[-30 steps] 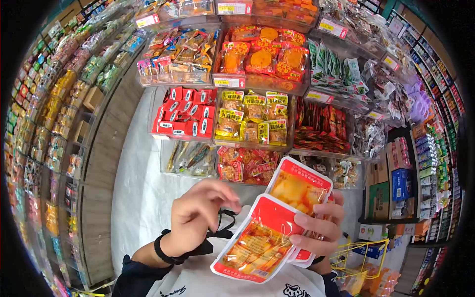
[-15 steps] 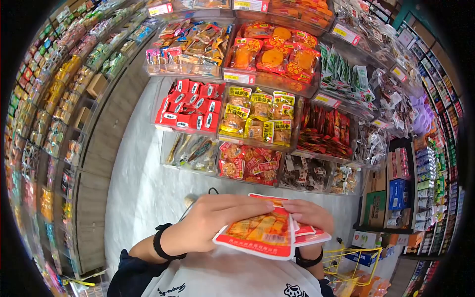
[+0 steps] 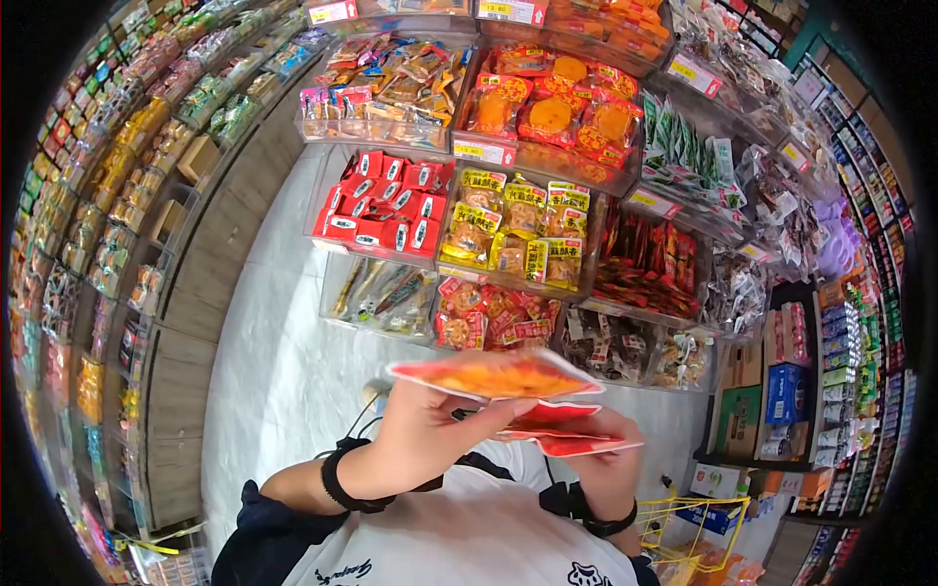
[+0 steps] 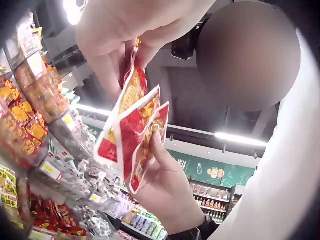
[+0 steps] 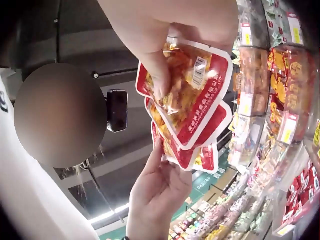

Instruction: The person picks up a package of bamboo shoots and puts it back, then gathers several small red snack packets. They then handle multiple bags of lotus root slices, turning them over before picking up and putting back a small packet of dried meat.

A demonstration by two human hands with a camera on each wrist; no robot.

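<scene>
In the head view my left hand [image 3: 415, 439] pinches a flat red-and-white vacuum snack packet [image 3: 498, 377], tilted nearly edge-on, with thumb below it. Just to its right and lower, my right hand [image 3: 608, 479] grips two more such packets [image 3: 576, 445], fanned apart. The right wrist view shows the right thumb pressed across the front packet [image 5: 200, 95], which has a barcode and a clear window onto yellow-orange food. From below, the left hand [image 5: 160, 192] reaches the rear packet of the overlapping stack. The left wrist view shows all three packets side by side at their edges.
Ahead stands a tiered display of clear bins with yellow snack packets [image 3: 513, 230], red packets [image 3: 381, 205] and orange rounds [image 3: 552, 117]. A long packed shelf [image 3: 176, 342] curves along the left. At lower right are a yellow wire basket [image 3: 699, 532] and stacked cartons [image 3: 743, 420].
My left hand first hovered apart from the packets, then came over them, and now holds one up and to the left. The packets have tilted from face-up to nearly edge-on.
</scene>
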